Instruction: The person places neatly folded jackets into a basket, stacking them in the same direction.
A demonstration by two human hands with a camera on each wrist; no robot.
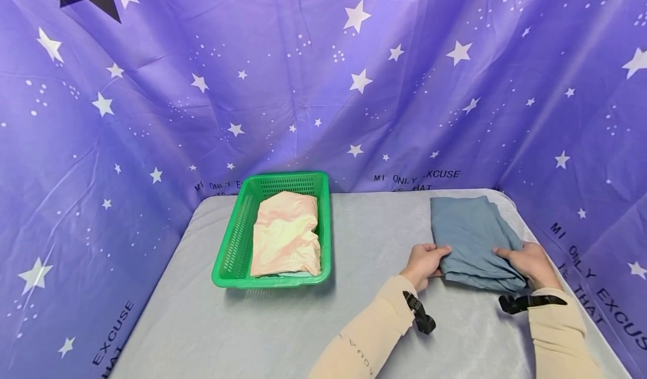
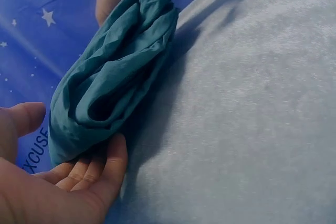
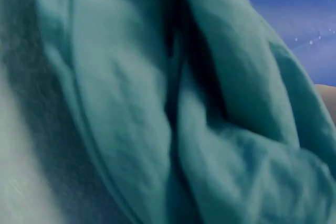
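Observation:
A folded blue-grey cloth [image 1: 470, 238] lies in layers at the right side of the table, its near edge lifted a little. My left hand [image 1: 426, 261] holds its near left corner, thumb over the top and fingers underneath. In the left wrist view those fingers [image 2: 86, 174] curl under the rolled end of the cloth [image 2: 113, 77]. At the near right corner, my right hand [image 1: 533, 264] grips the cloth with the thumb on top; its other fingers are mostly hidden. Loose folds of the cloth [image 3: 157, 103] fill the right wrist view.
A green plastic basket [image 1: 222, 281] with perforated sides stands left of centre, holding a folded pale pink cloth [image 1: 285, 233]. Grey fabric covers the table [image 1: 374, 233]. A purple star-printed curtain [image 1: 303, 87] encloses the back and both sides, close by my right arm.

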